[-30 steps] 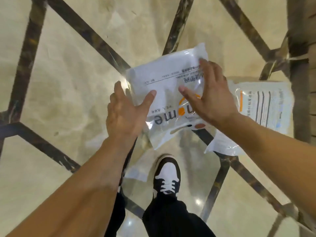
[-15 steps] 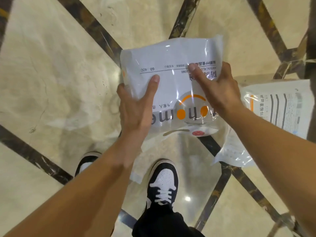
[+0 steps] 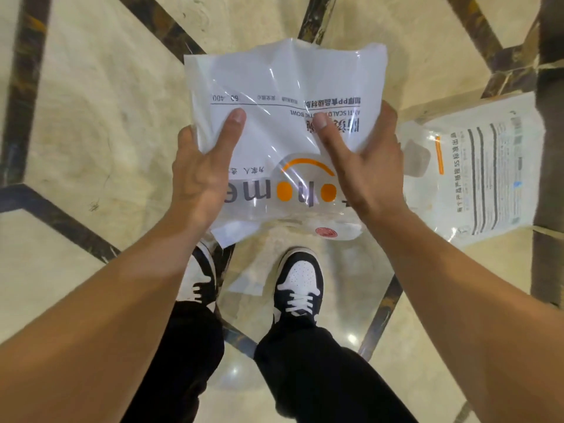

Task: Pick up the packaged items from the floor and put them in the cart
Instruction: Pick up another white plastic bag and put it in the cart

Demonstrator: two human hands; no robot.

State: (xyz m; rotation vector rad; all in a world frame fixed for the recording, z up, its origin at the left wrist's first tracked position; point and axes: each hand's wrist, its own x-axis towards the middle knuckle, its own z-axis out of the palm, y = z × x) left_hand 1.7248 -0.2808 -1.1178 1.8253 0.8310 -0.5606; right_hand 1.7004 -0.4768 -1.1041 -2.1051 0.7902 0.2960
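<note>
A white plastic package (image 3: 274, 87) with orange dots and grey lettering hangs in the air in front of me, above the floor. My left hand (image 3: 201, 172) grips its left edge, thumb on the front and fingers behind. My right hand (image 3: 363, 166) grips its right edge the same way. A second package (image 3: 476, 175), clear and white with black stripes and an orange line, lies on the floor to the right. No cart is in view.
The floor (image 3: 97, 111) is glossy beige marble with dark inlaid strips. My two black-and-white shoes (image 3: 297, 282) stand below the held package. A dark vertical edge (image 3: 549, 56) runs down the far right side.
Both hands have lifted the package higher and nearer to me, with a fuller grip on its sides. My left foot has stepped into view.
</note>
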